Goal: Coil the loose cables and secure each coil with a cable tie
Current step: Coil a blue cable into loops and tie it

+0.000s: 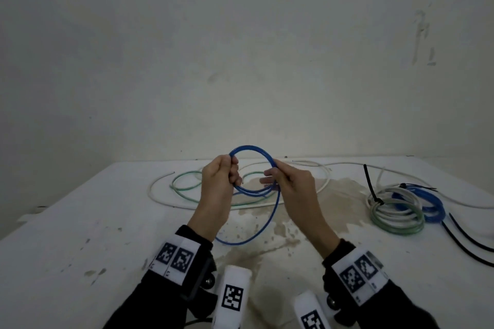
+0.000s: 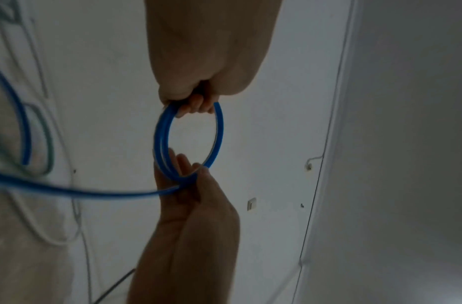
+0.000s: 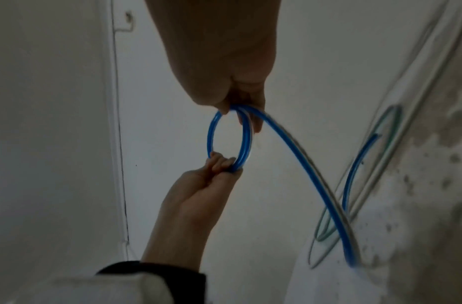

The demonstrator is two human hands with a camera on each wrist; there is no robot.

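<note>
A blue cable, wound into a small coil [image 1: 251, 146], is held up above the white table [image 1: 107, 222]. My left hand [image 1: 219, 179] grips the coil's left side with curled fingers. My right hand [image 1: 291, 184] pinches its right side between thumb and fingers. A loose blue tail [image 1: 278, 203] drops from the right hand and curves down to the table. In the left wrist view the left hand [image 2: 196, 105] holds the coil [image 2: 161, 139] from above. In the right wrist view the right hand [image 3: 240, 111] grips the coil [image 3: 244, 142].
Loose green cable [image 1: 184, 187] and white cable [image 1: 160, 195] lie on the table behind my hands. At the right sit a white and green coil [image 1: 395, 216] bound with a black cable tie [image 1: 370, 181], a blue coil [image 1: 430, 203], and black cable ties [image 1: 467, 243].
</note>
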